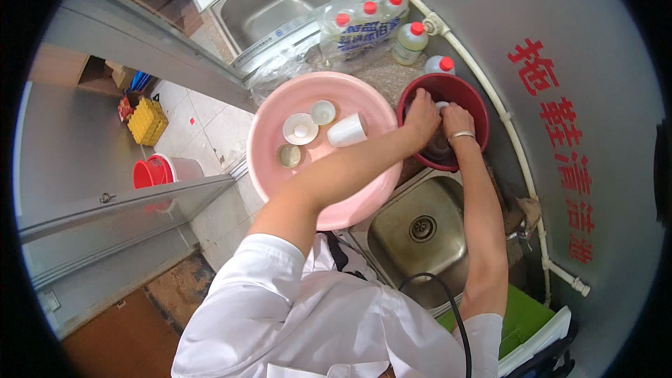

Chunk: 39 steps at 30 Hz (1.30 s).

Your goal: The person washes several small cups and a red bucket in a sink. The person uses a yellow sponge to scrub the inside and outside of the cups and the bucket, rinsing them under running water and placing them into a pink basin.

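Both of my hands are down in a dark red bucket at the right. My left hand is bent over at the bucket's left side, its fingertips out of sight. Opposite it, my right hand curls inward, with a bracelet at the wrist. Between the two hands shows a small white piece of crockery, closed in by the fingers of both; its full shape is hidden. Under my left forearm stands a wide pink basin with a white cup, a white saucer and two small bowls.
A steel sink lies nearest me, below the bucket. Red-capped bottles stand behind, several wrapped in clear plastic. A white pipe runs along the right wall. At left are a glass partition and red buckets.
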Tool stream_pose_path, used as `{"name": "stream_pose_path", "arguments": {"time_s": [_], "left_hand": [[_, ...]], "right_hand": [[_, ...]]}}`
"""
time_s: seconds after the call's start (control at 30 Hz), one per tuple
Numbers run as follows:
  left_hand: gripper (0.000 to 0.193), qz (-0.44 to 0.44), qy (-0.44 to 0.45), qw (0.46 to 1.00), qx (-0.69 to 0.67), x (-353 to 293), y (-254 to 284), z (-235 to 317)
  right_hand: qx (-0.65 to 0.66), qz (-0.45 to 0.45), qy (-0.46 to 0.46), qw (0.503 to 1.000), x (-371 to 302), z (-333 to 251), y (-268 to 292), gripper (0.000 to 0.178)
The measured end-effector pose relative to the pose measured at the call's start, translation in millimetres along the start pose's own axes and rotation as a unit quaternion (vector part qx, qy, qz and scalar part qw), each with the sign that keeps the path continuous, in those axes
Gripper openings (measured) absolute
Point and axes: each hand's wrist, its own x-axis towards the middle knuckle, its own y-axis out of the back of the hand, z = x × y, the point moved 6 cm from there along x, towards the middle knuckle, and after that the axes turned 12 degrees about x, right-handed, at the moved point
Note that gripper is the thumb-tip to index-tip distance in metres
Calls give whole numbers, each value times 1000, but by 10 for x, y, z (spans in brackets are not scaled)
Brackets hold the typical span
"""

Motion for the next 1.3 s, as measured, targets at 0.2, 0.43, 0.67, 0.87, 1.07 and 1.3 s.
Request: {"name": "stream_pose_path", "arguments": {"time_s": [0.2,0.43,0.67,0.87,1.07,1.3], "left_hand": [[19,-46,22,984,-170,-73,-9,-56],[25,130,165,778,-591,-1198,-142,-1502],[20,-31,279,896,-343,-2706,-1081,-1609],[24,15,221,947,-233,-2387,-1082,-1259],[18,-8,216,957,-193,-2239,-1266,-1116],[14,-34,173,966,-191,-2145,-1167,-1071]], "right_hand": [[-5,-57,-21,998,35,-50,-44,24],[13,15,8,1000,-45,-93,218,20],[353,217,194,889,-757,-1460,1039,13],[63,163,315,933,-485,-2430,-382,15],[-91,113,276,950,-298,-2653,-838,22],[-27,137,265,954,-382,-2587,-615,17]]}}
